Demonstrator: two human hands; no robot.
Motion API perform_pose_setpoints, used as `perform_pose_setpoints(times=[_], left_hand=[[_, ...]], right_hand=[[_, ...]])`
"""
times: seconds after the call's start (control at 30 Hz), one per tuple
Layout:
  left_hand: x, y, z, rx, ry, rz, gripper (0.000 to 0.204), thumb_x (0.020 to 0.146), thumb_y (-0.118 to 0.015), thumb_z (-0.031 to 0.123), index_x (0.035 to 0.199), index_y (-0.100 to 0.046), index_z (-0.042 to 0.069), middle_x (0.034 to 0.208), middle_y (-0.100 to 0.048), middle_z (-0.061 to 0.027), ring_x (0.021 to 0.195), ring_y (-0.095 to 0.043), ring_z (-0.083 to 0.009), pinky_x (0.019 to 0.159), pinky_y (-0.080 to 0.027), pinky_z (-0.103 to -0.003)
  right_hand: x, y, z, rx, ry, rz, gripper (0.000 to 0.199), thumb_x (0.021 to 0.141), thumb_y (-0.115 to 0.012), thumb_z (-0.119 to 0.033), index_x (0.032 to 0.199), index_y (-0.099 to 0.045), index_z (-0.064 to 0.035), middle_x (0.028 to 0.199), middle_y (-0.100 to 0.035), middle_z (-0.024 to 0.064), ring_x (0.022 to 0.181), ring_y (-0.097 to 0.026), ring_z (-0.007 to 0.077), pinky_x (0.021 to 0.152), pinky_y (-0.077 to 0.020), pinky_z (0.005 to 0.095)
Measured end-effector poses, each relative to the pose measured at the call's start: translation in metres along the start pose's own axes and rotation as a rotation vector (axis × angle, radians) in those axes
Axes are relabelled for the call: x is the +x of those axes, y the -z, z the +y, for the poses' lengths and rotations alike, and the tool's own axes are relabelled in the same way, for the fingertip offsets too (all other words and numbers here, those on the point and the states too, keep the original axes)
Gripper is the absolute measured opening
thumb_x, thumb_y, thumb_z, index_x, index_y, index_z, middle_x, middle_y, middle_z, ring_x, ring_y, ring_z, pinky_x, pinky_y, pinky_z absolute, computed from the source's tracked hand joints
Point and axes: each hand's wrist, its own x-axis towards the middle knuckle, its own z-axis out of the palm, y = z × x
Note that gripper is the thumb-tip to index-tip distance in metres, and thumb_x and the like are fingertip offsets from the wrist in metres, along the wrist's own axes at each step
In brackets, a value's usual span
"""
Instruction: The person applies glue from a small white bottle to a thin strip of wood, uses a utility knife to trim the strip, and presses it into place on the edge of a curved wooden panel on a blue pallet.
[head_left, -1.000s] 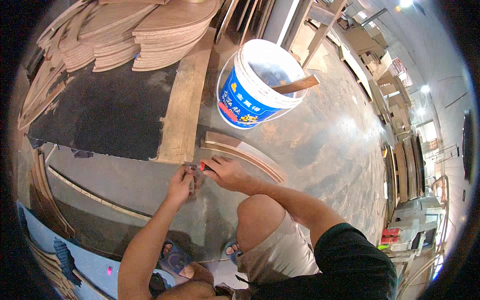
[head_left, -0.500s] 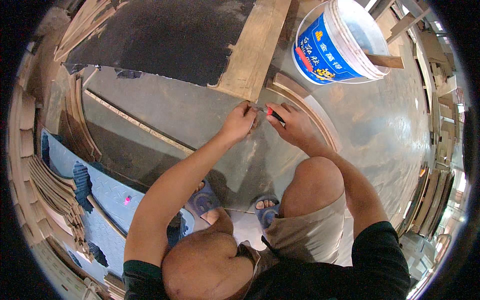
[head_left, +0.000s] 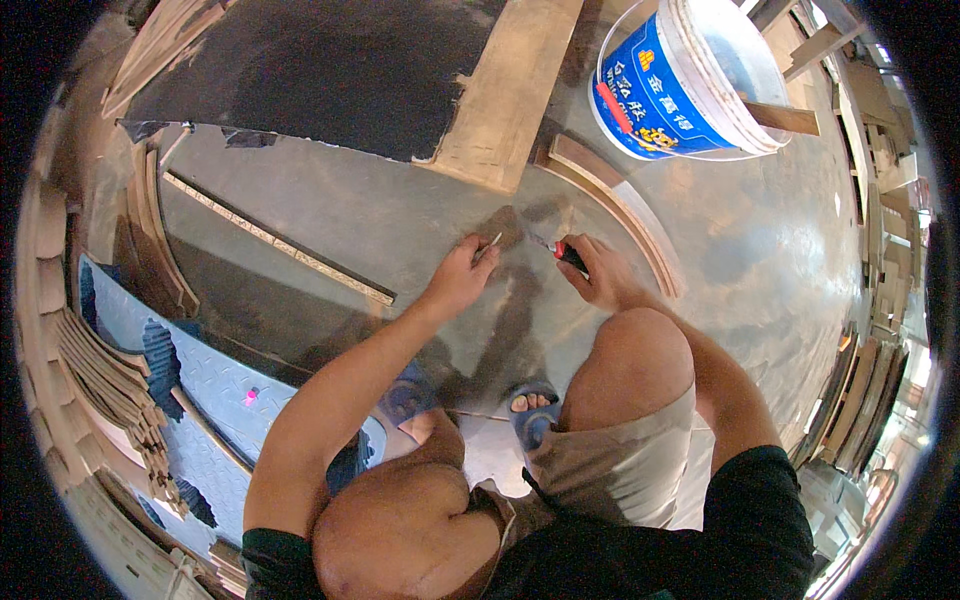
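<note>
My right hand (head_left: 598,272) is closed round the red-and-black handle of a knife (head_left: 566,252), its slim metal blade pointing up and left. My left hand (head_left: 463,277) pinches a small, thin, pale stick (head_left: 492,243) between thumb and fingers; its exact kind is too small to tell. Bare concrete floor lies under both hands, which are apart from each other. Just beyond them lies the end of a flat wooden board (head_left: 478,165), along the edge of a black-coated panel (head_left: 330,75).
A blue-and-white bucket (head_left: 655,85) stands at the far right with a wood strip (head_left: 782,118) across its rim. Curved wood strips (head_left: 620,220) lie right of my hands. Left are a thin straight strip (head_left: 275,237), a torn blue sheet (head_left: 225,385) and stacked curved pieces (head_left: 100,370).
My hands have moved apart and slightly back toward me. The knife's blade has come away from the left fingers, and the pale stick now shows in them.
</note>
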Motion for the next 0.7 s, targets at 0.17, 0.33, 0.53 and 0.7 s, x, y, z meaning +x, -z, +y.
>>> perform_pose_setpoints(times=[0.17, 0.33, 0.53, 0.7], left_hand=[[-0.042, 0.041, 0.027, -0.25, -0.265, 0.211, 0.031, 0.119, -0.061, 0.034, 0.13, -0.069, 0.006, 0.098, -0.066, -0.0047, 0.092, -0.06, -0.0155, 0.088, -0.055, -0.036], [-0.119, 0.106, 0.07, -0.196, -0.393, 0.293, 0.025, 0.117, -0.064, 0.023, 0.13, -0.071, 0.003, 0.117, -0.073, -0.0088, 0.115, -0.067, -0.0222, 0.104, -0.053, -0.039], [-0.297, 0.117, 0.03, -0.004, -0.203, 0.635, 0.025, 0.118, -0.058, 0.021, 0.127, -0.071, 0.001, 0.114, -0.071, -0.0167, 0.111, -0.069, -0.0349, 0.1, -0.054, -0.045], [-0.38, 0.063, -0.017, -0.391, 0.185, 0.995, 0.027, 0.117, -0.065, 0.026, 0.128, -0.068, 0.001, 0.107, -0.07, -0.0097, 0.104, -0.064, -0.0186, 0.095, -0.054, -0.037]], right_hand=[[0.047, 0.041, -0.042, -0.008, 0.366, 0.003, 0.043, 0.096, -0.087, -0.025, 0.132, -0.07, -0.0095, 0.121, -0.075, 0.0158, 0.109, -0.073, 0.04, 0.097, -0.0591, 0.0525], [0.097, 0.075, -0.077, -0.131, 0.619, 0.05, 0.054, 0.096, -0.084, -0.04, 0.142, -0.073, -0.0132, 0.118, -0.071, 0.0122, 0.105, -0.07, 0.0379, 0.091, -0.0565, 0.0516], [0.149, 0.061, -0.221, -0.15, 0.93, -0.157, 0.054, 0.098, -0.08, -0.047, 0.143, -0.074, -0.0161, 0.113, -0.069, 0.0109, 0.103, -0.068, 0.0365, 0.09, -0.056, 0.0497], [0.152, 0.018, -0.296, -0.166, 1.069, -0.388, 0.049, 0.1, -0.077, -0.045, 0.142, -0.074, -0.0194, 0.106, -0.067, 0.0101, 0.098, -0.067, 0.0351, 0.085, -0.0556, 0.0472]])
